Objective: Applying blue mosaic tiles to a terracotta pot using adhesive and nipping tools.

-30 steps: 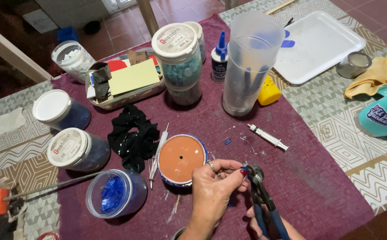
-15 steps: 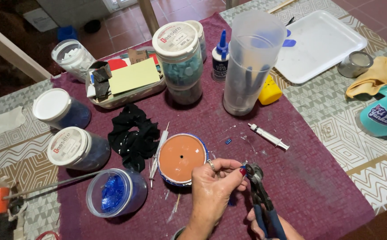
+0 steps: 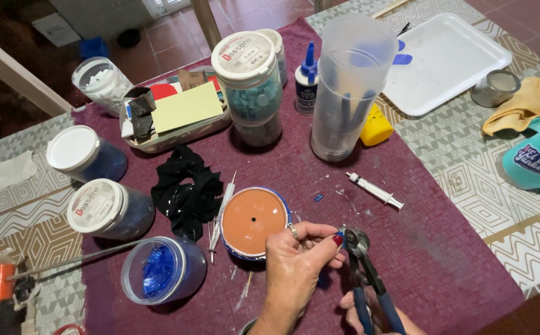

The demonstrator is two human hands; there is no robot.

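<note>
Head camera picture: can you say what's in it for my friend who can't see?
A left hand holds a tiny piece at the jaws of blue-handled nippers gripped by the right hand, above a dark red cloth. Beside them sits an upturned terracotta pot, with jars of blue tiles around.

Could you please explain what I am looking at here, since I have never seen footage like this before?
There is no machine here: a person wears a camera on the head, so this single view looks down at their own two hands. The left hand pinches a tiny piece at the jaws of blue-handled nippers, which the right hand grips low in the picture. They work over a dark red cloth. On it lie an upturned terracotta pot, an open jar of blue pieces, lidded jars, a tall clear container, a syringe and a black rag. A white tray sits beyond.
</note>
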